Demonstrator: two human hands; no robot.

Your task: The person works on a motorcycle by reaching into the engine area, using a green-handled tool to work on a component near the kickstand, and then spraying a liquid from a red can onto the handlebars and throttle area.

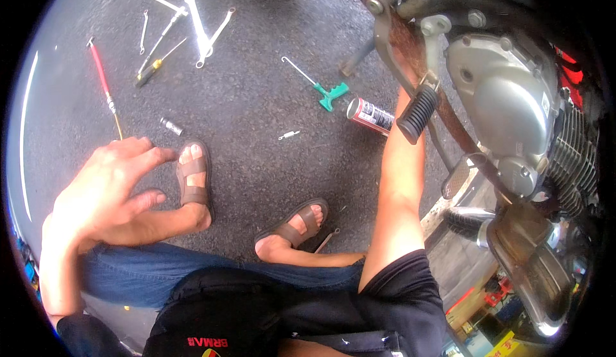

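Note:
My left hand (119, 180) hovers over the ground at the left, its fingers apart and nothing in it. Stretched out at the right, my right forearm (403, 171) passes behind the black rubber footpeg (418, 114) of a motorcycle. Only a strip of my right hand (405, 52) shows behind the rusty frame and bracket; its fingers are hidden. A red and white can (374, 117) is partly covered by that forearm. To its left lie a green-handled hook tool (330, 94) and a small spring (289, 135). Near my left hand are a red-handled tool (101, 71) and a dark metal socket (171, 126).
The motorcycle's silver engine cover (497, 100) and cooling fins (574, 155) fill the right side. Several wrenches (197, 26), a T-handle tool (167, 29) and a yellow screwdriver (150, 72) lie on the asphalt at the far left. Another wrench (327, 240) lies beside my sandalled right foot (298, 224).

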